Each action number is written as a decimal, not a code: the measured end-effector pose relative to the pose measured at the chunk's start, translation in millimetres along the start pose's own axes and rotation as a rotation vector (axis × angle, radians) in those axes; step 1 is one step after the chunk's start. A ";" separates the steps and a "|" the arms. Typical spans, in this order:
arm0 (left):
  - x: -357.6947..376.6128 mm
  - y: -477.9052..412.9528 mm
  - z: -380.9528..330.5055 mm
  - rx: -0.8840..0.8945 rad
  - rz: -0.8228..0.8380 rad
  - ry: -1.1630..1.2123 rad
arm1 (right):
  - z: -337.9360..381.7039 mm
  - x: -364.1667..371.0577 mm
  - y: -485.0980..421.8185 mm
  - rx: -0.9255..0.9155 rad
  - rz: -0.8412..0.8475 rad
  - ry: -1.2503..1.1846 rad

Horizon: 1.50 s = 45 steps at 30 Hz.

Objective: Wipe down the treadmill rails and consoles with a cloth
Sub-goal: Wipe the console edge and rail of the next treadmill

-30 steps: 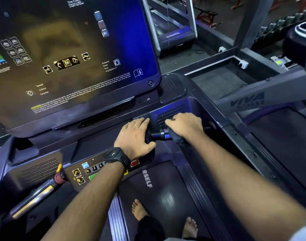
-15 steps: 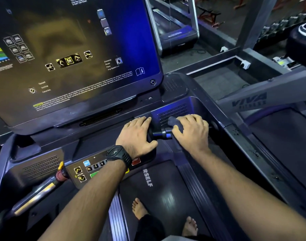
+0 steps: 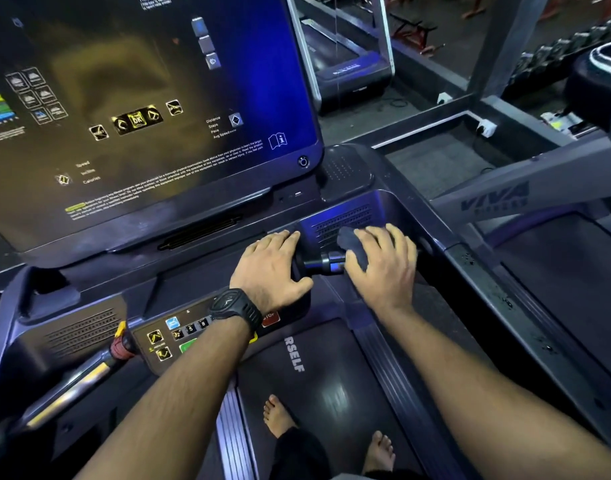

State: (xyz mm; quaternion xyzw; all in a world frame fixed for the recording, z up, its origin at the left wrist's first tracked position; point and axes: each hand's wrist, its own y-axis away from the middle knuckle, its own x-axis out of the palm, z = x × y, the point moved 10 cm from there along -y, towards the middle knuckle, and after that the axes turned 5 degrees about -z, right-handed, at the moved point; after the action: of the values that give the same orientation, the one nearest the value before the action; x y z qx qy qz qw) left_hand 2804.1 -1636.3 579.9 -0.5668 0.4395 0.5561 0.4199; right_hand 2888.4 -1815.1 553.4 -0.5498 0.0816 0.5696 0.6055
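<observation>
- Cloth [image 3: 353, 250]: dark, bunched, pressed onto the short grip [image 3: 326, 263] at the right end of the console [image 3: 200, 282], just below a vent grille [image 3: 342, 218].
- Covered by the right hand [image 3: 383, 268], fingers [image 3: 389, 237] curled over the cloth and holding it against the grip. Only the left edge of the cloth shows past the knuckles.
- Grip's long axis: roughly sideways in view, from a metal collar out to the right under the right palm. Likely stroke therefore along that line, away from the collar.
- Cloth directly under the working fingers, so no reach needed. Right hand plainly the one on the job.
- Left hand [image 3: 269, 268]: flat on the console, fingers [image 3: 280, 239] straight and holding nothing, thumb just beside the collar. Probably bracing, and close enough to be in the way of a stroke back toward it.
- Black watch [image 3: 233, 308] on the left wrist, above the button panel [image 3: 174, 337].
- Big screen [image 3: 151, 109] behind both hands, lit with icons and text.
- Right rail [image 3: 505, 303] running back from the grip end, speckled with droplets, apparently not yet wiped.
- Belt [image 3: 332, 375] below, two bare feet [image 3: 278, 415] standing on it.
</observation>
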 end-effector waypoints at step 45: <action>-1.6 -0.9 -1.6 0.000 -0.019 -0.024 | -20.8 35.4 -46.5 0.136 0.609 0.158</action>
State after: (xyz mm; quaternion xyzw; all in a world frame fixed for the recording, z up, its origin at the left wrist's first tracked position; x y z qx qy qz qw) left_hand 2805.4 -1637.5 581.6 -0.5644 0.4289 0.5587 0.4305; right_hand 2947.6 -1797.9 546.5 -0.5007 0.3271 0.6735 0.4343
